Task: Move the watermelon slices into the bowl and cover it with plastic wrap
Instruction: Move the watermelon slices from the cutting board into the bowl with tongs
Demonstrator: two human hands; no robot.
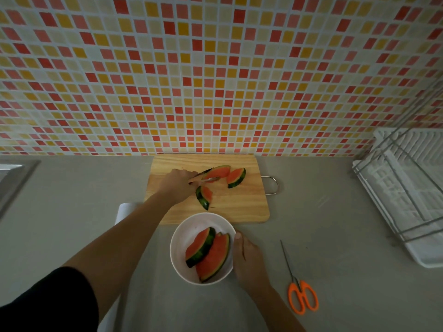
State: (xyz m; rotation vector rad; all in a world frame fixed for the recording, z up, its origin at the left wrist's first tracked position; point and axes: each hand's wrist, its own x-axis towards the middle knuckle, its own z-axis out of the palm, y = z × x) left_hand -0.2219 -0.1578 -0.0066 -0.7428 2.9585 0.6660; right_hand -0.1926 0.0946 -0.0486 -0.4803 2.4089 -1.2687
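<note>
A white bowl (182, 238) stands on the counter in front of a wooden cutting board (242, 207). Two watermelon slices (208, 252) lie in the bowl. Three more slices lie on the board: one at the back (220, 171), one to its right (236, 177), one nearer (205, 195). My left hand (177, 185) reaches over the board, closed on a metal utensil (209, 179) whose tip touches the back slice. My right hand (247, 257) grips the bowl's right side, thumb on the rim. A white roll (124, 209), probably the plastic wrap, shows partly behind my left arm.
Orange-handled scissors (303, 297) lie on the counter right of the bowl. A white dish rack (405, 188) fills the right edge. A sink corner (14, 178) sits at the far left. A tiled wall (215, 80) rises just behind the board.
</note>
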